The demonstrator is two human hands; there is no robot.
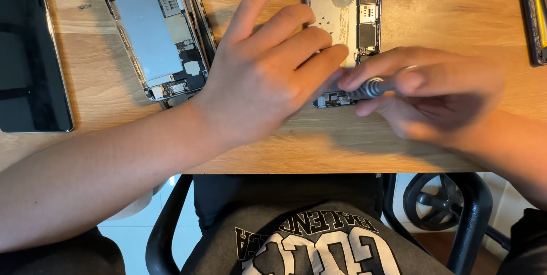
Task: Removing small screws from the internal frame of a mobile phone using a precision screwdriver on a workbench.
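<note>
While our left hand (268, 67) lies spread over the lower part of an opened phone chassis (345, 19), its fingers apart and loosely curved, the fingertips (333, 53) rest on or just above the bare metal frame; we cannot tell whether they press down. Our right hand (433, 95) sits just beside the left one, its fingers drawn together and clamped on a small screwdriver (376, 87) with a knurled silver handle, held nearly flat and pointing toward the left hand. The tool's tip is hidden between the two hands, near the bottom edge of the chassis, so we cannot say what it touches. Beyond the left wrist, farther out to that side, a second opened phone (156, 30) lies tilted on the wooden surface (456, 13), showing a pale metal plate and small parts. Well apart from it, at the far left of the surface, rests a dark screen panel (28, 53) with a thin light rim. Past the right hand, at the far corner, the edge of another dark frame (533, 16) with a yellow strip shows. Below the hands, nearer our body, the black arms of a chair (473, 218) appear.
</note>
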